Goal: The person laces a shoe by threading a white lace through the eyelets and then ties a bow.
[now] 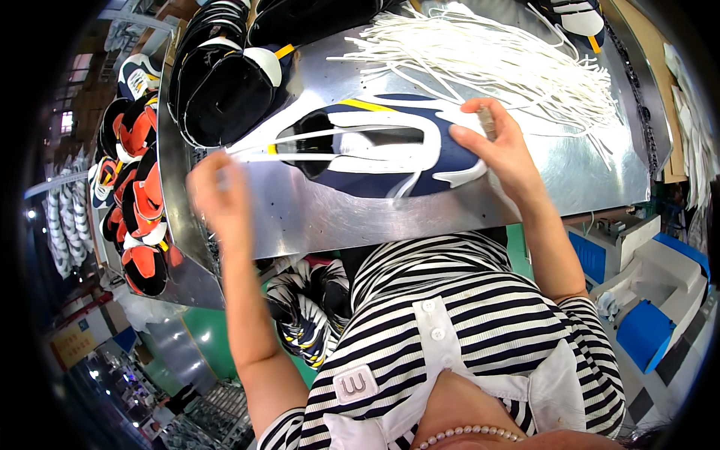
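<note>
Metal table (300, 226), upper centre. Grey-blue machine (649, 279), right. Green floor (208, 337), lower left. White bundles (66, 217) hanging far left.

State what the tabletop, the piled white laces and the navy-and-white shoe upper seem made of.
Tabletop: apparently bare metal, semi-polished; it shows glare and fine scratches.
Piled white laces: probably textile cord; the thin strands bend loosely.
Navy-and-white shoe upper: perhaps synthetic leather, fairly smooth; its panels look even, but real leather stays possible.

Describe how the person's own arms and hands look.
Both forearms are bare below short black-and-white striped knit sleeves. The blurred left hand and the right hand look ungloved; a brownish-grey band appears around one right finger.
</note>
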Demonstrator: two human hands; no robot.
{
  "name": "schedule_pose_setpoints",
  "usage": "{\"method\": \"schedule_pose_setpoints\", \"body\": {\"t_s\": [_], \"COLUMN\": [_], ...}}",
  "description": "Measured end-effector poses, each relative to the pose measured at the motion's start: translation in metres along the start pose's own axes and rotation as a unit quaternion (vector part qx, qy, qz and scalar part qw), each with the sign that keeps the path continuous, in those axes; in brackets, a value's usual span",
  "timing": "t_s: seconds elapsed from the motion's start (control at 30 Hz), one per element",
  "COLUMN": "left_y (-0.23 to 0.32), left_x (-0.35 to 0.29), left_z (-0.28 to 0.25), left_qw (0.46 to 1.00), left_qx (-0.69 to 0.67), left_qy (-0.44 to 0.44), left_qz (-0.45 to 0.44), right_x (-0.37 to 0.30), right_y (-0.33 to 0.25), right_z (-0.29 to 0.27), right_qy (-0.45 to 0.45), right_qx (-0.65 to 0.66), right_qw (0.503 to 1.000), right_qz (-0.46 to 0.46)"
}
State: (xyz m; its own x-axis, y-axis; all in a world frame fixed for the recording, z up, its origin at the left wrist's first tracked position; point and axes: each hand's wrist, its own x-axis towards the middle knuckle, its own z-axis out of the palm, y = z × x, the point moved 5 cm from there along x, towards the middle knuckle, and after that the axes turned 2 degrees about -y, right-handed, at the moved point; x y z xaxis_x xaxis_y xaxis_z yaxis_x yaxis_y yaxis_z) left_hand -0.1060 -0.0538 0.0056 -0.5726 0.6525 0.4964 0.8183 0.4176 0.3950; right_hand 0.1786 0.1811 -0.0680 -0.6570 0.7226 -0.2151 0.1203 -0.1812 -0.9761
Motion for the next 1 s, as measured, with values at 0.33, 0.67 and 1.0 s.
{"method": "schedule_pose_setpoints", "body": {"t_s": [0.33, 0.67, 1.0], "left_y": [0.088, 0.155, 0.102], "left_x": [0.004, 0.014, -0.01], "left_z": [-0.013, 0.053, 0.064], "left_qw": [0.957, 0.94, 0.945], "left_qx": [-0.236, -0.265, -0.145], "left_qy": [-0.124, -0.154, -0.292], "left_qz": [0.111, 0.148, 0.016], "right_x": [0.012, -0.003, 0.013], "right_y": [0.002, -0.033, -0.007], "right_z": [-0.002, 0.027, 0.043], "right_qy": [0.002, -0.069, -0.131], "right_qx": [-0.338, -0.001, 0.204], "right_qw": [0.931, 0.993, 0.97], "right_qz": [-0.137, -0.096, -0.009]}}
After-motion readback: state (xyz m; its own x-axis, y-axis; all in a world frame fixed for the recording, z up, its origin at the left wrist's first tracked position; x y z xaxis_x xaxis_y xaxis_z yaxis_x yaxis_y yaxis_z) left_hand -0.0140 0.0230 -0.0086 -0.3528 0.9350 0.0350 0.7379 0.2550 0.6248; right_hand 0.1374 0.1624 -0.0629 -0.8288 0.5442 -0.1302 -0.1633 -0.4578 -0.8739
